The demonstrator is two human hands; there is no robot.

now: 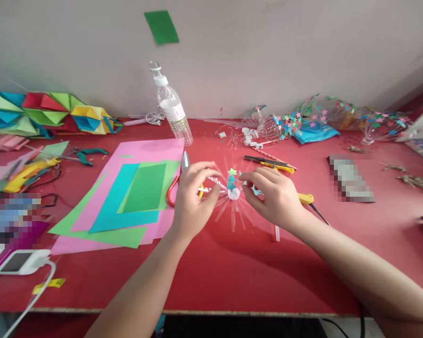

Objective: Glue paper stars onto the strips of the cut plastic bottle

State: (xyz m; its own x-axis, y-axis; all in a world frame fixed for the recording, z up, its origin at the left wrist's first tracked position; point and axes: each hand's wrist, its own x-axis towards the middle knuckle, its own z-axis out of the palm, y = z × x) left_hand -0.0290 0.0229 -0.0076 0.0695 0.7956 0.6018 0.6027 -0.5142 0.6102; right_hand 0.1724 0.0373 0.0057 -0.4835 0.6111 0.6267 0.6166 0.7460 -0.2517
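A clear plastic piece cut into many thin strips (237, 213) lies on the red table, its strips fanned out around a white bottle neck (233, 193). Green and blue paper stars (231, 178) stand at its middle. My left hand (196, 195) is at its left side, fingers curled and thumb close to them, with a clear strip between. From the right, my right hand (273, 193) pinches another strip near the blue stars. The exact fingertip contact is hard to see. Scissors with red and yellow handles (171, 191) lie partly behind my left hand.
Coloured paper sheets (144, 188) lie left of a plastic bottle (172, 110). Box cutters (269, 163), a yellow-handled corded tool (305, 198) and a phone (350, 178) lie on the right. Star-covered plastic pieces (289, 124) line the wall. A white cable (51, 277) crosses the front edge.
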